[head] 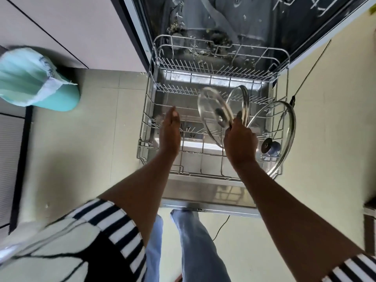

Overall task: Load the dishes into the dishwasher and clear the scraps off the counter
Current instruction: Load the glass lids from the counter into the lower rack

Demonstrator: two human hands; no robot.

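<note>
The dishwasher's lower wire rack (151, 110) is pulled out over the open door. My right hand (240, 142) grips the rim of a glass lid (211, 110) and holds it tilted above the rack's middle. A second glass lid (238, 100) stands on edge just behind it. A larger glass lid (284, 131) with a dark knob leans in the rack's right side. My left hand (169, 129) hovers over the rack's left half with straight fingers, holding nothing.
A teal bin (34, 78) with a liner stands on the floor at the left. The open dishwasher tub (254, 21) shows debris at its bottom. A thin black rod (311, 68) lies on the floor at the right. A cable (221, 226) runs under the door.
</note>
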